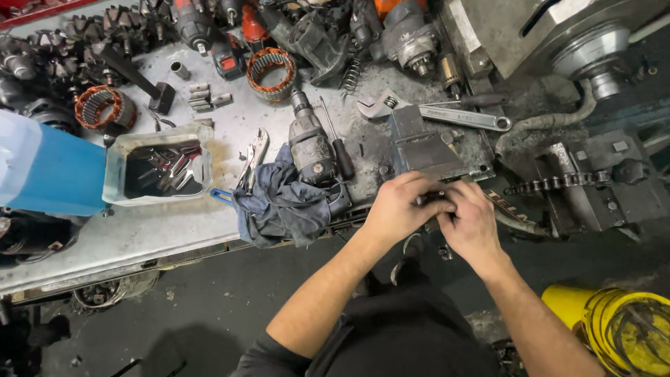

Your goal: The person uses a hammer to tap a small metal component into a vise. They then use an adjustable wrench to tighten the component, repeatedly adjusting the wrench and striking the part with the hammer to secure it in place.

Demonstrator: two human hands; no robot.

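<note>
- A small dark metal part (434,200) sits at the front edge of the bench (139,230), just below the bench vise (419,146); it is mostly hidden, so its long axis cannot be told.
- The left hand (401,207) and right hand (471,222) meet, both clenched around that part.
- Near the left hand lie a blue rag (279,206) and an old drill (310,146) pointing away; an adjustable wrench (433,112) lies crosswise behind the vise.
- The bench is grimy grey metal, crowded; the floor (209,314) is dark.

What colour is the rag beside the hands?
Dark blue-grey, the rag lies crumpled at the bench edge; head view.
</note>
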